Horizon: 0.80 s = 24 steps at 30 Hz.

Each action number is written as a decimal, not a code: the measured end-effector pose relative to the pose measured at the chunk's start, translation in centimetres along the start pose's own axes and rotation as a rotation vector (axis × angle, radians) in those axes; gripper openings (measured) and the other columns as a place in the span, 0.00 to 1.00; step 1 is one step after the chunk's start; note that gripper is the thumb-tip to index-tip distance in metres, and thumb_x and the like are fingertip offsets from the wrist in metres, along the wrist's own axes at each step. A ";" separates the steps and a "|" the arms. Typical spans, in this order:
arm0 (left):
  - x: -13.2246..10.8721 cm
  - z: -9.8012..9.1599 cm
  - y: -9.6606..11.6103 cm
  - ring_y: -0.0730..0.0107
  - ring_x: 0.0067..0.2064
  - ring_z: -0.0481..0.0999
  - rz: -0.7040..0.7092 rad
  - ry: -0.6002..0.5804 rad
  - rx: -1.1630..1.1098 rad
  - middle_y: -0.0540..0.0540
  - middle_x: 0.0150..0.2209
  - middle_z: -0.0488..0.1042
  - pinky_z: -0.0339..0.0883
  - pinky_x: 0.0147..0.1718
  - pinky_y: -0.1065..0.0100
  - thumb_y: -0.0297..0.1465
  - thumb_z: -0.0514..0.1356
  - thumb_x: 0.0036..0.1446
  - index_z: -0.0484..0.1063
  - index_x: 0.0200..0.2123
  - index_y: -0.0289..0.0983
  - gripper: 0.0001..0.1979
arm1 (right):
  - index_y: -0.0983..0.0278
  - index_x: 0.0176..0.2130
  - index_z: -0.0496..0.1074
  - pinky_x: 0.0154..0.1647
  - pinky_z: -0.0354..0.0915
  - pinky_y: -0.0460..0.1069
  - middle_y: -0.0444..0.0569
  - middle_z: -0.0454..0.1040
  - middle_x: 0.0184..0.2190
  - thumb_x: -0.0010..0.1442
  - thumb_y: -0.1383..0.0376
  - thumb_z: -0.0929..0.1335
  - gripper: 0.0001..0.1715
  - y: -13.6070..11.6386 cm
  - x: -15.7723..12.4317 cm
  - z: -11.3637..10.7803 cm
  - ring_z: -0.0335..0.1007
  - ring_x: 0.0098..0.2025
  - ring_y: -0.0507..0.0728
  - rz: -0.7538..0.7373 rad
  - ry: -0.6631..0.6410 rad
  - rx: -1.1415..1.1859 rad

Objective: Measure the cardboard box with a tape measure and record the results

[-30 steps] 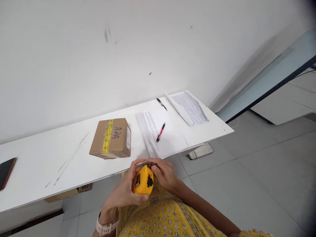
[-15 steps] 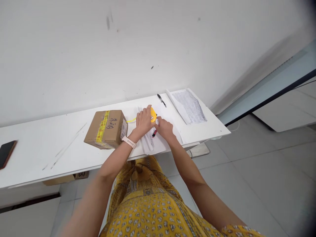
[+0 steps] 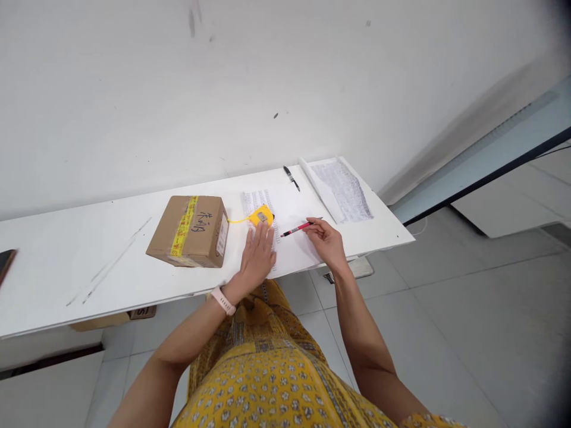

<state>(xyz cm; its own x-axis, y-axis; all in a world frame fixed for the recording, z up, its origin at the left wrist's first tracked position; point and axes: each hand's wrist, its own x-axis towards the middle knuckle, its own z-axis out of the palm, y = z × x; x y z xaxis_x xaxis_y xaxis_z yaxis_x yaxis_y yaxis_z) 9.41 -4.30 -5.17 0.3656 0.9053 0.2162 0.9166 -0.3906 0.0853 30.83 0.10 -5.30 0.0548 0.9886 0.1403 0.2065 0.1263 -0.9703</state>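
My left hand [image 3: 257, 257] lies flat on the printed sheets [image 3: 259, 196], fingers stretched out and fingertips at the near edge of a yellow tape measure [image 3: 262, 216]. From the tape measure a thin yellow strip [image 3: 238, 220] runs left to the cardboard box [image 3: 191, 229], which has yellow tape and black handwriting on top. Between the thumb and fingers of my right hand [image 3: 326, 241] is a red and black pen [image 3: 297, 229]. It is held over the papers, pointing left.
A black pen [image 3: 291, 178] lies near the wall. Right of it is a sheet covered in writing [image 3: 341, 190]. The white table [image 3: 111, 261] carries a dark phone [image 3: 6, 264] at far left. A box [image 3: 143, 311] shows below the table.
My left hand has come off its hold on the tape measure, moved nearer to me and flattened. My right hand has drawn away to the right and now has the red pen lifted.
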 end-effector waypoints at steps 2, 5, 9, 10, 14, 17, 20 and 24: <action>-2.6 0.5 1.3 0.51 0.72 0.40 0.037 -0.060 -0.080 0.30 0.70 0.49 0.42 0.67 0.41 0.29 0.48 0.65 0.47 0.69 0.28 0.31 | 0.63 0.48 0.72 0.50 0.68 0.56 0.49 0.78 0.37 0.54 0.57 0.70 0.23 -0.4 -0.6 0.1 0.75 0.41 0.57 -0.001 0.061 0.017; -5.3 0.9 3.0 0.48 0.72 0.38 0.041 -0.120 -0.181 0.28 0.70 0.48 0.44 0.67 0.40 0.31 0.53 0.64 0.47 0.69 0.29 0.33 | 0.61 0.44 0.69 0.48 0.69 0.55 0.47 0.77 0.33 0.54 0.54 0.71 0.21 -1.5 -1.4 0.8 0.74 0.38 0.56 -0.039 0.145 -0.029; -6.2 0.7 4.4 0.44 0.72 0.33 -0.013 -0.126 -0.210 0.25 0.71 0.43 0.43 0.67 0.38 0.29 0.58 0.61 0.49 0.68 0.27 0.35 | 0.59 0.39 0.65 0.38 0.67 0.51 0.43 0.72 0.27 0.62 0.51 0.66 0.15 -2.8 -2.5 3.1 0.70 0.31 0.54 -0.076 0.166 -0.006; -6.1 0.7 4.6 0.44 0.71 0.34 -0.026 -0.133 -0.204 0.25 0.70 0.44 0.44 0.67 0.39 0.29 0.58 0.61 0.51 0.68 0.27 0.34 | 0.59 0.37 0.64 0.36 0.66 0.50 0.42 0.70 0.25 0.64 0.50 0.64 0.15 -3.0 -2.7 3.8 0.68 0.29 0.53 -0.069 0.146 0.037; -5.6 1.1 5.4 0.42 0.71 0.38 -0.089 -0.145 -0.183 0.25 0.69 0.49 0.46 0.66 0.37 0.23 0.54 0.61 0.54 0.67 0.27 0.31 | 0.61 0.40 0.67 0.36 0.65 0.50 0.41 0.68 0.23 0.67 0.49 0.59 0.19 -2.5 -2.4 5.9 0.66 0.28 0.53 0.004 -0.026 0.203; -5.5 1.3 6.0 0.40 0.71 0.40 -0.129 -0.139 -0.177 0.27 0.68 0.52 0.48 0.64 0.34 0.19 0.52 0.59 0.55 0.67 0.29 0.32 | 0.62 0.42 0.69 0.41 0.65 0.51 0.44 0.71 0.28 0.67 0.49 0.59 0.22 -1.7 -1.9 6.3 0.68 0.33 0.54 0.033 -0.102 0.228; -5.1 1.0 6.2 0.37 0.70 0.45 -0.139 -0.147 -0.153 0.25 0.67 0.54 0.50 0.63 0.33 0.21 0.54 0.60 0.59 0.65 0.28 0.29 | 0.62 0.31 0.68 0.39 0.63 0.49 0.43 0.68 0.26 0.64 0.50 0.64 0.20 -1.3 -1.6 6.1 0.65 0.32 0.53 0.039 -0.104 0.120; -4.3 0.8 5.9 0.38 0.69 0.51 -0.046 -0.141 -0.032 0.19 0.66 0.55 0.52 0.64 0.41 0.29 0.57 0.62 0.64 0.60 0.21 0.25 | 0.61 0.36 0.68 0.33 0.61 0.48 0.41 0.67 0.26 0.61 0.52 0.67 0.15 -0.9 -1.6 5.6 0.62 0.29 0.53 0.040 -0.152 0.072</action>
<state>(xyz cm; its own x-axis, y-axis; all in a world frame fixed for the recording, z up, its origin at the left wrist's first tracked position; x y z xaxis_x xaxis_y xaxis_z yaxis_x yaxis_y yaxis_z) 13.34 -10.33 -6.35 0.3447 0.9359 0.0723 0.9281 -0.3514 0.1230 25.05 -1.14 -5.77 -0.0881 0.9933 0.0749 0.1365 0.0865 -0.9869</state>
